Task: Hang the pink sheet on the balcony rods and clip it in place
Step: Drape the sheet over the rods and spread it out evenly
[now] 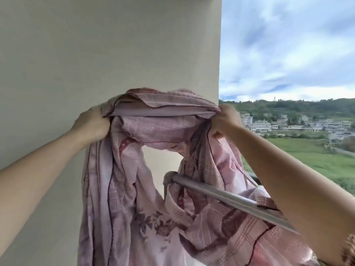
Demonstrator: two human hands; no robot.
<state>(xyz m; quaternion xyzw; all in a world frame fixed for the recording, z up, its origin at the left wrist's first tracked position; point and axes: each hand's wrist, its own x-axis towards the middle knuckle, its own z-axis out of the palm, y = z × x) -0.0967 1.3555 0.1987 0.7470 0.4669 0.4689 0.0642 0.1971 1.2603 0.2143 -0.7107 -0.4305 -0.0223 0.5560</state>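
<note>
Draping, I judge, is in hand: left hand (90, 123) and right hand (226, 120) each clutch bunched pink sheet (153, 129) above the balcony rod (221, 194), which next needs spreading along it.

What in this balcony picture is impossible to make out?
Head view, the only one:
- Fingertips of the left hand and right hand: buried in the bunched pink sheet.
- The rod: far end wrapped in sheet, near end behind the right forearm.
- The sheet's bottom hem: cut off by the lower edge.
- The village houses: too small for detail.
- Clips: none in view.
</note>
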